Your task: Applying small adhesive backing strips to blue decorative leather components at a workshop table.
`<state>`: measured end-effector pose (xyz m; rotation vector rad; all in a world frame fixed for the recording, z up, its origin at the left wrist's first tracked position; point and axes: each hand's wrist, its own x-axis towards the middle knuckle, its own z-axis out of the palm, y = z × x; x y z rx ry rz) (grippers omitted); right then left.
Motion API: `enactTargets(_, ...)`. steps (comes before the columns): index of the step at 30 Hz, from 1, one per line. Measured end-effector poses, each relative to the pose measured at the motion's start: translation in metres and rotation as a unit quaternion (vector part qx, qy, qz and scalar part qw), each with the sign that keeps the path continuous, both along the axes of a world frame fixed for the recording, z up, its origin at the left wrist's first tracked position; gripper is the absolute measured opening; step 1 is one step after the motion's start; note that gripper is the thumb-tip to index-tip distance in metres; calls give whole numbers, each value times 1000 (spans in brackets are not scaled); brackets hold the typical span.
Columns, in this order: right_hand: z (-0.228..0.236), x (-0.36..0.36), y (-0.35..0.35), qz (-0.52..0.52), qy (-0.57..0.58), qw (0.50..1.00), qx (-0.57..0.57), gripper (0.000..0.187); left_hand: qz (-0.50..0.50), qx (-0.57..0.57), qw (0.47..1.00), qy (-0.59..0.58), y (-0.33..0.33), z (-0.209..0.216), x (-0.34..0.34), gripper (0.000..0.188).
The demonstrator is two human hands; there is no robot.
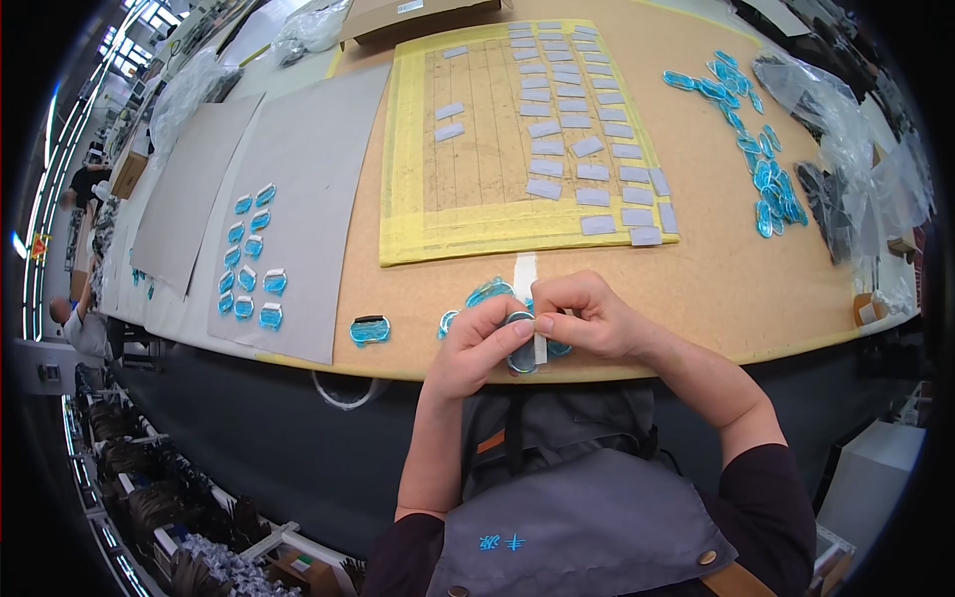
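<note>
At the table's front edge, my left hand [470,350] pinches a small oval piece [520,356] with a shiny rim. My right hand [589,316] is closed at the same oval, thumb and forefinger pressed together at its upper edge. Whether a label is between those fingertips is too small to tell. Several blue oval pieces [489,290] lie behind and partly under my hands. A white strip [525,267] runs along the tabletop beneath them. To the left sits a single blue oval piece with a dark band [370,331].
Beyond my hands lies a yellow-taped board [468,214] bearing rows of small grey rectangles [593,172]. At left, a grey sheet [298,199] carries several banded blue ovals [245,306]. Loose blue ovals [776,194] are heaped at right beside clear plastic bags [846,109]. A cardboard box [423,18] stands behind.
</note>
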<state>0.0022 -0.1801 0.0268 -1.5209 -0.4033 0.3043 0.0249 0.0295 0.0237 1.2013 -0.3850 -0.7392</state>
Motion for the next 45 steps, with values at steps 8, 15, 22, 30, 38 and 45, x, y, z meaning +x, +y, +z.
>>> enactTargets(8, -6, 4, 3, -42, -1, 997, 61, 27, 25, -27, 998, 43, -10, -4, 6, 16)
enactTargets(15, -7, 9, 0, -48, -24, 996, 71, 22, 37, -53, 994, 85, -16, -3, 5, 9)
enactTargets(22, -13, 2, -6, -33, -20, 996, 77, 25, 31, -113, 992, 52, -19, -17, -7, 11)
enactTargets(30, -13, 1, -3, -40, -8, 995, 86, 25, 27, -99, 994, 39, -16, -11, -13, 12)
enactTargets(38, -12, -1, 8, -83, 31, 991, 105, 28, 28, -120, 992, 16, -18, -18, -17, 15)
enactTargets(45, -29, 5, 20, -82, 7, 987, 141, 30, 67, -153, 986, -17, -14, -13, -20, 18)
